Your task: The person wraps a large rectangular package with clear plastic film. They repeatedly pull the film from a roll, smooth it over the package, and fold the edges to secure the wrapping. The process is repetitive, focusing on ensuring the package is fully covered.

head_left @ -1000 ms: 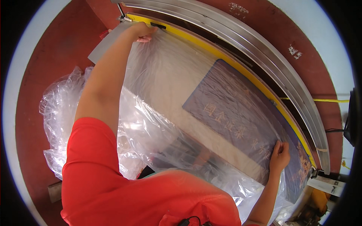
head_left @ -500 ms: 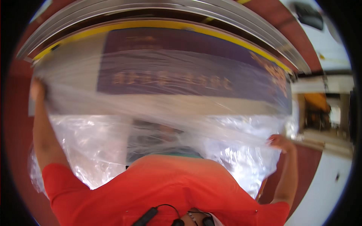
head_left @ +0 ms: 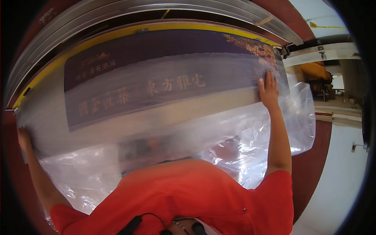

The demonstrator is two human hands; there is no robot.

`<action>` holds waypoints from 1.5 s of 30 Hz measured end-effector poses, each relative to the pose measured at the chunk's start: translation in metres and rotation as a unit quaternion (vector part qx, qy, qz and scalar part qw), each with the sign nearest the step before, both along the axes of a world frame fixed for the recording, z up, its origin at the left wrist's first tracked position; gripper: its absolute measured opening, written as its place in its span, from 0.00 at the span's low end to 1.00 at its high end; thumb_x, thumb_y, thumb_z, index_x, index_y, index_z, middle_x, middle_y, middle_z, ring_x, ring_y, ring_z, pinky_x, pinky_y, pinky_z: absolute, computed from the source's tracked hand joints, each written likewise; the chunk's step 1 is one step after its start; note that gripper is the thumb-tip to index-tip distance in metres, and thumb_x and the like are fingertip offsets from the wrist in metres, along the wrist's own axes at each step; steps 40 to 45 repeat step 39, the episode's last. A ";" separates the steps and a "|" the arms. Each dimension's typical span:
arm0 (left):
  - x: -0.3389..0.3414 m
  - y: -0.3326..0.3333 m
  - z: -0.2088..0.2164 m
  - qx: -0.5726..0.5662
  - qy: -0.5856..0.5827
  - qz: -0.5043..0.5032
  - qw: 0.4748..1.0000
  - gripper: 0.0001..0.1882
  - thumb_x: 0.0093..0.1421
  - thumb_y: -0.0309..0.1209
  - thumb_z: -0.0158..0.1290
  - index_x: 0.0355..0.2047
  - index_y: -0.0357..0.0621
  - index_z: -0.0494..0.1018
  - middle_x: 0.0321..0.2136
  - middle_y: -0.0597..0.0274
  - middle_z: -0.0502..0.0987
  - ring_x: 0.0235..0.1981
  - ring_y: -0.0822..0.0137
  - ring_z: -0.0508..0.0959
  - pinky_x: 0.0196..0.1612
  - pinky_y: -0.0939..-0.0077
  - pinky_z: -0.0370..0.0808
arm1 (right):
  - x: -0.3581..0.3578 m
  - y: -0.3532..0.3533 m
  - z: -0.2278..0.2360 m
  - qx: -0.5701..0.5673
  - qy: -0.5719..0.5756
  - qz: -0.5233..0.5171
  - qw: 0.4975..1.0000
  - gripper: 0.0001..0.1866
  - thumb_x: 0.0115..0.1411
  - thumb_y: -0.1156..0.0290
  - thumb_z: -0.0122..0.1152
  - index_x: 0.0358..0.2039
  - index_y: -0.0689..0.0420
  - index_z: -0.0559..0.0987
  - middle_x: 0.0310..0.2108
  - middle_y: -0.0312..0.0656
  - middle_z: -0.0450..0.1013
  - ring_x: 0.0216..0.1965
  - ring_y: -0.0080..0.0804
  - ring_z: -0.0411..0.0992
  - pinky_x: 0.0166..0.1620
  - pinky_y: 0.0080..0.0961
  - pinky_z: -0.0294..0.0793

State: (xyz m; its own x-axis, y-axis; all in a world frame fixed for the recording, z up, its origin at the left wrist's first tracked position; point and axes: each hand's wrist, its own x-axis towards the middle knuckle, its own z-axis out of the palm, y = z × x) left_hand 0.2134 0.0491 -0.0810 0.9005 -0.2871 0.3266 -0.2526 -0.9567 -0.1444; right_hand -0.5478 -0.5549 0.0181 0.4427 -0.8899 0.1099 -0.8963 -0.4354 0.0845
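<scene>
A long, pale panel (head_left: 47, 125) lies before me, with a dark purple printed sheet (head_left: 141, 43) on its surface. Clear plastic film (head_left: 82, 172) covers the panel's nearer part and hangs in shiny folds over the near side. The film's far edge crosses the purple sheet. My right hand (head_left: 268, 91) is open, fingers extended, pressed flat on the film near the sheet's orange leaf pattern. At the panel's left end, my left hand (head_left: 24, 139) is closed on the film's edge; its fingertips show only in part.
A yellow strip (head_left: 113, 33) borders the panel's far side, with a curved-looking metal rail (head_left: 188, 9) beyond it. Loose film (head_left: 301, 117) bulges past the right end. Dark red floor (head_left: 313, 156) shows at the right, beside a wooden ledge (head_left: 340, 117).
My right hand has let go of the film edge and moved up and left onto the panel. The left hand has come nearer to me. The film now lies flatter, and the view has turned.
</scene>
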 end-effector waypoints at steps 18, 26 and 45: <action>-0.097 0.112 0.112 -0.619 0.267 -0.065 0.736 0.18 0.57 0.33 0.37 0.46 0.35 0.59 0.45 0.56 0.63 0.45 0.64 0.63 0.50 0.75 0.57 | 0.091 -0.024 -0.006 -0.161 -0.118 0.199 0.959 0.10 0.48 0.67 0.55 0.28 0.59 0.71 0.24 0.40 0.69 0.29 0.33 0.67 0.33 0.24 0.65; -0.005 0.096 0.053 -0.395 0.073 0.043 0.915 0.20 0.53 0.38 0.40 0.42 0.37 0.64 0.41 0.55 0.68 0.41 0.64 0.68 0.42 0.75 0.65 | 0.085 -0.012 0.026 0.285 -0.532 0.063 0.795 0.10 0.53 0.65 0.47 0.23 0.60 0.68 0.17 0.39 0.66 0.19 0.22 0.64 0.24 0.20 0.63; 0.163 -0.078 -0.040 0.236 -0.070 0.009 0.969 0.32 0.53 0.43 0.43 0.55 0.56 0.43 0.51 0.51 0.56 0.53 0.55 0.56 0.49 0.70 0.59 | 0.122 -0.168 -0.026 -0.008 -0.387 -0.135 0.912 0.15 0.44 0.58 0.54 0.21 0.58 0.76 0.22 0.45 0.73 0.25 0.37 0.71 0.33 0.28 0.67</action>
